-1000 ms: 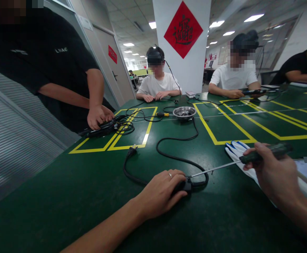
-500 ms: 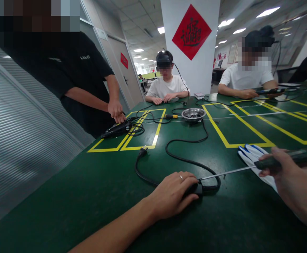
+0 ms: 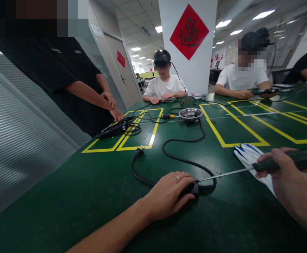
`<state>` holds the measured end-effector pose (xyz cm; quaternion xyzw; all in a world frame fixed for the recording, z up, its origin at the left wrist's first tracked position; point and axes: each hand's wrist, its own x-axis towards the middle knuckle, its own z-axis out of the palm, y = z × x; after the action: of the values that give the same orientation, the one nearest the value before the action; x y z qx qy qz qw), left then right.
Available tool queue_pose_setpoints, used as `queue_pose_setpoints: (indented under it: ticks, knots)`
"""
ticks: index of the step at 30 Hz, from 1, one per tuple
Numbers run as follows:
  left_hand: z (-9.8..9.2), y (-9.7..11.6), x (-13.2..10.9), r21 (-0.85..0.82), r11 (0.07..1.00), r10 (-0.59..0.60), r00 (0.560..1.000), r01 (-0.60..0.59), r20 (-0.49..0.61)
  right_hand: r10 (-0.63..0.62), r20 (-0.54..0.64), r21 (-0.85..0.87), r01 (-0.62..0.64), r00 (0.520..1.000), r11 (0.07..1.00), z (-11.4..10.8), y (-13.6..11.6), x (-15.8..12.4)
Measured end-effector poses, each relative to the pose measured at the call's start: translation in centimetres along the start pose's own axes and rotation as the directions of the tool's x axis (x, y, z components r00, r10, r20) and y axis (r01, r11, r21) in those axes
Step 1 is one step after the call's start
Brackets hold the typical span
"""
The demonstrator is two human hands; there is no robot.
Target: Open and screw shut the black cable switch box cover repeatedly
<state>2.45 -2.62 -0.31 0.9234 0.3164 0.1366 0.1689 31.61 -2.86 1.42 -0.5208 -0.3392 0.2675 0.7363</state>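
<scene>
My left hand lies over a small black device on the green table, pressing it down with curled fingers. From that device a black cable loops away and ends in a plug. My right hand is closed round the dark handle of a long screwdriver, whose thin metal shaft reaches left to the device under my left hand.
A white and blue glove lies under the screwdriver. A steel bowl, a yellow-handled tool and a tangle of black cables sit farther off. A standing person's hand hovers by the cables. Several seated people sit at the far side.
The standing person on the left has lifted both hands off the cable bundle. My hands, the screwdriver and the device stay as they were; only the view has shifted a little.
</scene>
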Motion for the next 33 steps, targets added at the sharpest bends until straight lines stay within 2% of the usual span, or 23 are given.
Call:
queue_pose_setpoints:
  ticks: [9, 13, 17, 19, 21, 25, 29, 31, 33]
  knots:
    - [-0.4, 0.3, 0.3, 0.039, 0.999, -0.002, 0.999, 0.0, 0.051, -0.01, -0.016, 0.019, 0.011, 1.0, 1.0, 0.2, -0.5, 0.1]
    - [-0.5, 0.5, 0.5, 0.062, 0.998, -0.034, 0.997, 0.03, 0.069, -0.131, -0.061, 0.016, 0.132, 0.99, 0.991, -0.3, -1.3, 1.0]
    - [-0.5, 0.4, 0.4, 0.03, 0.999, -0.037, 0.997, 0.035, 0.072, -0.313, -0.23, -0.123, 0.291, 0.922, 0.949, -1.2, -1.7, 2.8]
    - [-0.7, 0.2, 0.2, -0.015, 0.999, -0.027, 0.998, 0.028, 0.05, -0.359, -0.324, -0.176, 0.316, 0.875, 0.932, -1.5, -1.6, 3.7]
    - [-1.1, 0.0, -0.1, -0.048, 0.999, -0.02, 1.0, 0.021, 0.016, -0.369, -0.354, -0.195, 0.318, 0.86, 0.928, -1.6, -1.4, 4.2]
    - [-1.8, -0.6, -0.2, -0.06, 0.998, -0.004, 1.0, 0.006, 0.026, -0.349, -0.281, -0.25, 0.283, 0.894, 0.926, -1.5, -0.8, 4.0]
    - [-1.4, -1.0, 0.0, -0.112, 0.994, -0.011, 0.999, 0.017, 0.051, -0.341, -0.224, -0.285, 0.273, 0.913, 0.919, -1.7, -0.5, 3.6]
    - [-1.1, -1.1, 0.0, -0.131, 0.99, -0.04, 0.998, 0.045, 0.039, -0.326, -0.235, -0.273, 0.26, 0.916, 0.926, -1.7, -0.5, 3.6]
    - [-1.1, -1.2, 0.0, -0.148, 0.984, -0.092, 0.995, 0.096, 0.03, -0.243, -0.268, -0.211, 0.189, 0.932, 0.959, -1.7, -0.7, 3.7]
